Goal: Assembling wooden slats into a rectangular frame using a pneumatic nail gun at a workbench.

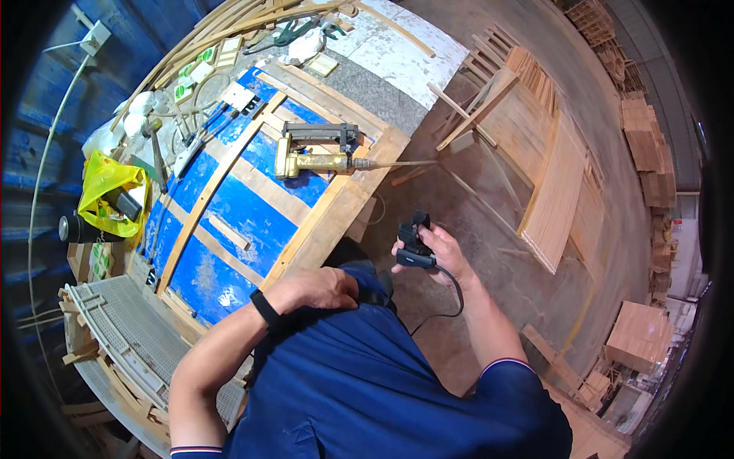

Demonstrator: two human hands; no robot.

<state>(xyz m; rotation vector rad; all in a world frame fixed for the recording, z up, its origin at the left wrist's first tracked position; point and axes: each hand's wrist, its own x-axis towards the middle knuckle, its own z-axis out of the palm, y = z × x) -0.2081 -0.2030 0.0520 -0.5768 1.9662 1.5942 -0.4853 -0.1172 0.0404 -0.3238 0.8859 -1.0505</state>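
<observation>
My right hand (442,252) holds a small black device (415,243) with a clip-like top. A black cable (456,302) runs from it down towards my body. At my waist, my left hand (325,289) lies against the blue shirt (336,359) with its fingers curled in. What those fingers grip is hidden, and a black strap-like piece shows just beyond them. A black band (265,307) circles the left wrist. Ahead, a brass-coloured air nail gun (317,157) lies on the blue workbench top with wooden strips, its hose end pointing right.
Wooden slats (216,183) frame the blue bench surface (245,206); a short wood piece (229,232) lies there. A yellow bag (107,191) and a grey plastic grate (134,321) are at left. Stacked boards (562,183) on a wooden stand occupy the right, with more timber behind.
</observation>
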